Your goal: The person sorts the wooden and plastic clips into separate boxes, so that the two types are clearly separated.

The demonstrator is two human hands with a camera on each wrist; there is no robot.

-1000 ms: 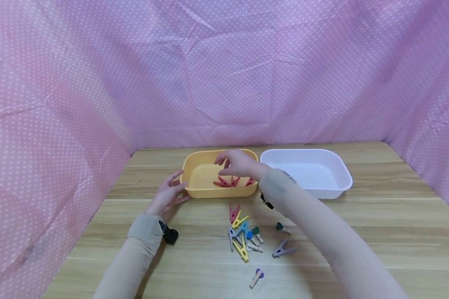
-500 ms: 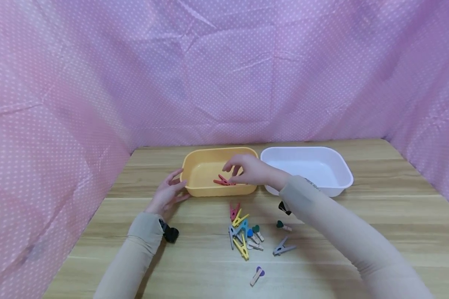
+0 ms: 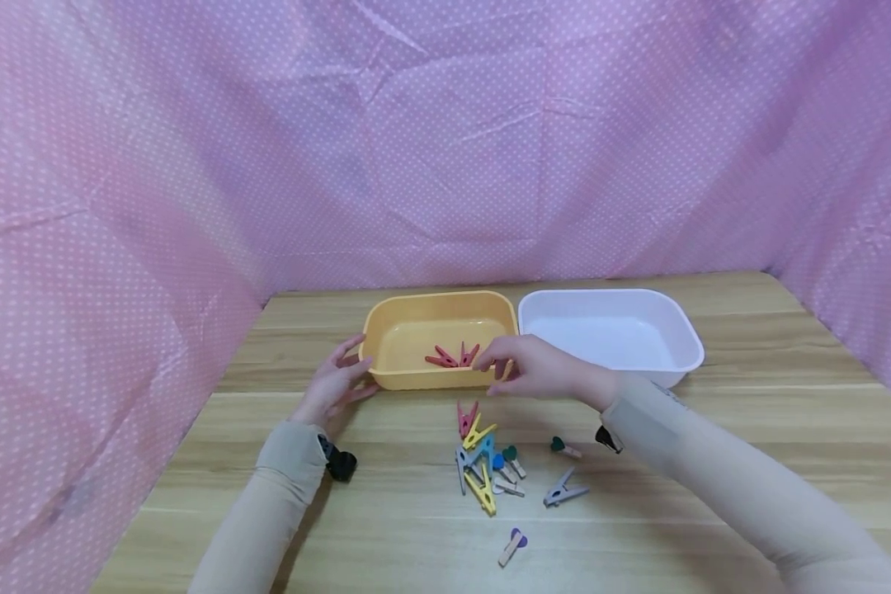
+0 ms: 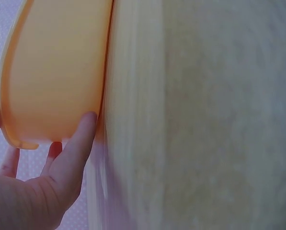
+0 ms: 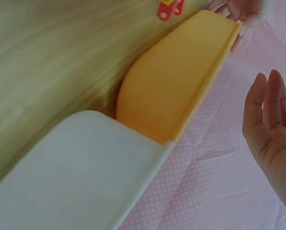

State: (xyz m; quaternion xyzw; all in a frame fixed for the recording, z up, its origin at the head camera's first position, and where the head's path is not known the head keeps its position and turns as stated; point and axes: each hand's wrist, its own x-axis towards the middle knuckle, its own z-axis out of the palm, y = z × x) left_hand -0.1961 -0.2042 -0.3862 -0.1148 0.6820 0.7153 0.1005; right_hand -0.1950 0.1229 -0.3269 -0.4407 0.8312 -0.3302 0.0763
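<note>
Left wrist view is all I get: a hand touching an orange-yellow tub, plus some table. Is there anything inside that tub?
Observer: Yes, the head view shows two red clothespins lying in the orange-yellow tub.

Visitor: Oh, pegs! And the person's other hand, is it carrying one?

Observer: No, the right wrist view shows the right hand with nothing in its fingers.

Visitor: Does the tub stand alone?

Observer: It doesn't: in the head view a white tub stands just to its right.
</note>
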